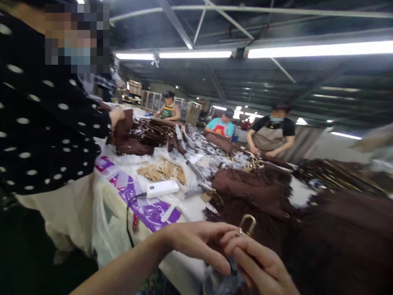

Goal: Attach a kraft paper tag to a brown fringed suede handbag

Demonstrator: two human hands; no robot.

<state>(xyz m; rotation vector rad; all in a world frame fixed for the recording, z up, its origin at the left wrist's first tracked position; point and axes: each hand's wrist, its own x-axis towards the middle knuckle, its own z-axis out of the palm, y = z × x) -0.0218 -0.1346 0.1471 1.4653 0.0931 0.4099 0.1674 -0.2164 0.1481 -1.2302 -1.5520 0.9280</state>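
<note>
At the table's near edge my two hands meet. My right hand is closed, and from its fingers sticks up a gold metal snap hook. My left hand reaches in from the left, its fingers bent and its thumb lowered, touching the right fingers. What lies between the left fingers and thumb is mostly hidden. Beneath both hands shows a blurred, greyish, plastic-like thing. Just beyond them lies dark brown fabric with frayed edges.
A white power bank with a black cable lies on purple-printed plastic. Tan tags and brown pieces are heaped behind. More brown fabric covers the right. A co-worker in polka dots stands left; several others work farther back.
</note>
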